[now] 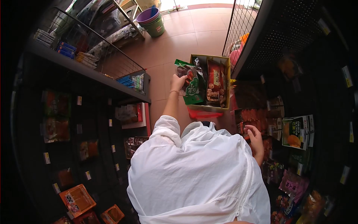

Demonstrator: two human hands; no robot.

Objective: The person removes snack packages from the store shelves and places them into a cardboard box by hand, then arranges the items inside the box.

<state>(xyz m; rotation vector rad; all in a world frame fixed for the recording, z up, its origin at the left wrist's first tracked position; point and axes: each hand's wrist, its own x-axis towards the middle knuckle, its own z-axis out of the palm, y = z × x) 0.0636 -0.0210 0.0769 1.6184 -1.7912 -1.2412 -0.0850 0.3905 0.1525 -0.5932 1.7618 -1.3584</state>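
My left hand is closed on the left edge of a green snack bag with a clear window showing dark red-brown pieces. The bag leans at the left side of a yellow cardboard box, over its rim. Inside the box stands a red-brown snack bag with pictures of food, and a dark packet shows between the two bags. My right hand hangs at the right shelf with its fingers loosely bent and apart, close to red snack packets. Nothing is visible in it.
A red plastic object lies under the box's near edge. Dark shelves with packets flank both sides, including a dried mango bag on the right and an orange tray pack on the left. Stacked buckets stand on the tiled floor ahead.
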